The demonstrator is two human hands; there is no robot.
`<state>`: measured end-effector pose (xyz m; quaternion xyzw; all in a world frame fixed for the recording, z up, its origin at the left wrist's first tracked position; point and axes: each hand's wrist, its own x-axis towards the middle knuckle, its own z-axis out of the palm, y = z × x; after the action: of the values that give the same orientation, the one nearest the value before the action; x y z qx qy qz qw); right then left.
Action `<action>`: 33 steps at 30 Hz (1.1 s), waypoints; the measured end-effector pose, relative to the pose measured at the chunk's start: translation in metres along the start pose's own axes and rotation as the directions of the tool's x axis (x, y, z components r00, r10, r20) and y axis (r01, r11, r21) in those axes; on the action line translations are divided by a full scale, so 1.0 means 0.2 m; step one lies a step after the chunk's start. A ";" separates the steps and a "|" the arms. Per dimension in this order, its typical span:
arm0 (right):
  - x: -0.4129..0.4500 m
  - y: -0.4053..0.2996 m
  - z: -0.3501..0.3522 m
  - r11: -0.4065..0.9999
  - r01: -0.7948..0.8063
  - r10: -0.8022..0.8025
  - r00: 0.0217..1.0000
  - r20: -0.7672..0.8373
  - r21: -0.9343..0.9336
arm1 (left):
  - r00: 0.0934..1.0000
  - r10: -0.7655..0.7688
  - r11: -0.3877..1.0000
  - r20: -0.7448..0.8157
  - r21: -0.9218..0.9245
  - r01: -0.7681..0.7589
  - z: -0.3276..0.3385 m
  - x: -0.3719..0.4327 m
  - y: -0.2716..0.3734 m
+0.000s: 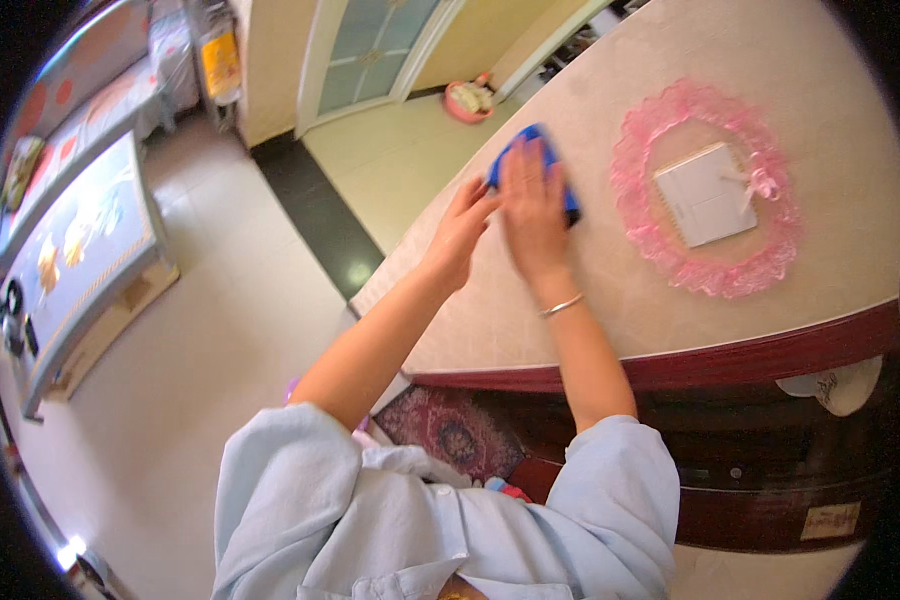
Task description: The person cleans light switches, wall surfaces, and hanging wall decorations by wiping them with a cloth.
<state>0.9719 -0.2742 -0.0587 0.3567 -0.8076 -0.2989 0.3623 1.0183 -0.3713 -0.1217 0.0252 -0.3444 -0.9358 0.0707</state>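
Observation:
My right hand [532, 214], with a bracelet at its wrist, lies over a blue cloth [538, 142] on the cream tabletop covering [480, 322]. The fingers rest flat on the cloth, near the table's left edge; a small dark part shows at its lower right corner. Just left of the cloth is my left hand [457, 232], its fingers apart and nothing held in them. Its fingertips come close to the right hand, and whether they touch the cloth is unclear. Both hands are slightly blurred.
A ring of pink lace [637, 217] surrounds a white spiral notebook [709, 199] on the table. Dark red wood [765, 345] runs below the near edge. A patterned rug [457, 435] lies beneath. Across the floor stand a low table [82, 225] and a pink basin [461, 112] with cloths.

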 end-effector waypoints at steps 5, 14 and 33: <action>-0.09 -0.30 0.42 0.788 0.021 -0.101 0.990 0.096 0.615 | 0.988 -0.148 0.987 -0.048 0.051 0.151 -0.23 -0.03 -0.13; 0.47 0.26 -0.20 0.979 0.177 -0.188 0.976 -0.107 -0.101 | 0.964 0.098 0.995 0.247 -0.014 -0.097 0.14 0.10 0.45; 0.40 1.44 -0.95 0.965 0.128 -0.179 0.960 -0.216 -0.229 | 0.525 0.168 0.953 0.835 -0.002 -0.303 0.95 -0.05 0.85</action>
<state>0.9817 -0.2174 0.2918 0.4107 -0.6922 -0.3664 0.4669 1.0300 -0.3760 0.1333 -0.4580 -0.4033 -0.7918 0.0250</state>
